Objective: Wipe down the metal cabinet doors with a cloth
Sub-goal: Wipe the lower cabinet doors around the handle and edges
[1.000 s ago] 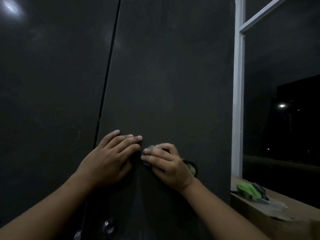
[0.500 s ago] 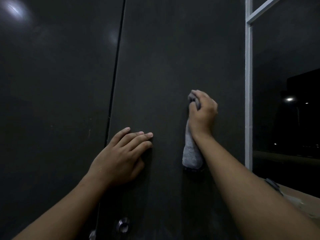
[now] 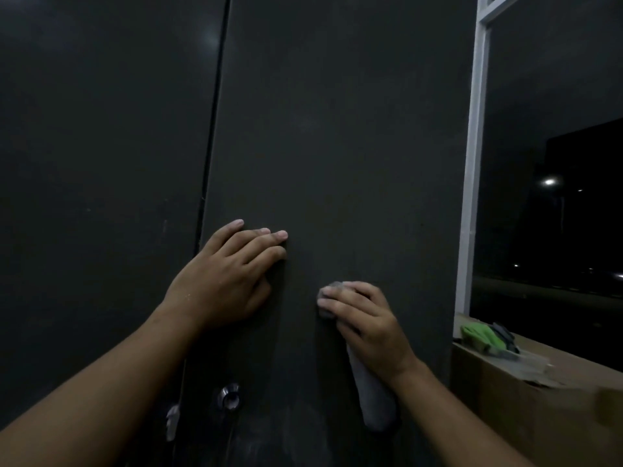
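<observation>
The dark right cabinet door (image 3: 337, 129) fills the middle, with the left cabinet door (image 3: 101, 129) beside it across a thin gap. The left hand (image 3: 226, 281) lies flat on the right door, fingers straight. Near it, the right hand (image 3: 367, 321) grips a grey cloth (image 3: 371, 392) against that door, the cloth's tail hanging below the wrist.

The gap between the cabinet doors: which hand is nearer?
Left. The left hand rests beside the gap; the right hand, gripping the grey cloth, is farther right.
</observation>
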{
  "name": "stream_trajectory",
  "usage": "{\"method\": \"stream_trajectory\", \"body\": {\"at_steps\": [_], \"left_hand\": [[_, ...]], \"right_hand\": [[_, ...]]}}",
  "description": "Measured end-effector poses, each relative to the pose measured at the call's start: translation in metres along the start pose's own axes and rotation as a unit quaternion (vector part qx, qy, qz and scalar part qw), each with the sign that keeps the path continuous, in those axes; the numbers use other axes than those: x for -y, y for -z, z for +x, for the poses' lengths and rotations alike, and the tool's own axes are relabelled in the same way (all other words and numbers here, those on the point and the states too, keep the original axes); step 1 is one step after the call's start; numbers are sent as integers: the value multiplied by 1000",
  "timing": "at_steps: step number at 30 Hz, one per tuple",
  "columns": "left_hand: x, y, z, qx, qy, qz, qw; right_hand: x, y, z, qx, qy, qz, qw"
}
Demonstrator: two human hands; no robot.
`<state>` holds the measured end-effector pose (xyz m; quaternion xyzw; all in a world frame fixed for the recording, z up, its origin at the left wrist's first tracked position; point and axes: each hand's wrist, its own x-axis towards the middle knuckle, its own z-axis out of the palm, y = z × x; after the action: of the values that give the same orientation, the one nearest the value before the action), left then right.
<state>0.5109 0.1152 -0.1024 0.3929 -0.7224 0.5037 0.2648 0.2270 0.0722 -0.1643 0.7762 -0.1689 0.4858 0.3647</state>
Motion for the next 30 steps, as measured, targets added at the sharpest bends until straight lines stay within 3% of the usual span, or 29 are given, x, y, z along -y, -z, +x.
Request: {"method": "stream_trajectory", "body": {"at_steps": [3,6,8,12,17,19,25,27,30], "left_hand": [[1,1,0,1,-4,4,1000],[1,0,-1,-8,-4,1,1000],[1,-2,-1,-16,-5,-1,1000],[1,-4,-1,-33,-5,2,999],[-1,-7,-1,-54,1,0,999],[-1,-7,0,-51,2,2,999],[-4,-4,-1,-54,10,-4,998],[-4,-4,-1,-62,11,-3,998],[-4,-5,0,-66,8,0,998]], "right_hand": [[-23,27,6,-56,-84,-34,994],[-48,46,33,-152,-287,-17,946],[-56,46,49,-186,-352,-9,917],[-42,22,47,-175,-305,-48,935],[-15,6,1,-66,-120,-26,990],[-6,1,-20,-25,-64,-10,998],[-3,13,-33,42,-7,27,999],[-12,20,-14,3,-43,13,999],[-17,20,25,-109,-240,0,964]]}}
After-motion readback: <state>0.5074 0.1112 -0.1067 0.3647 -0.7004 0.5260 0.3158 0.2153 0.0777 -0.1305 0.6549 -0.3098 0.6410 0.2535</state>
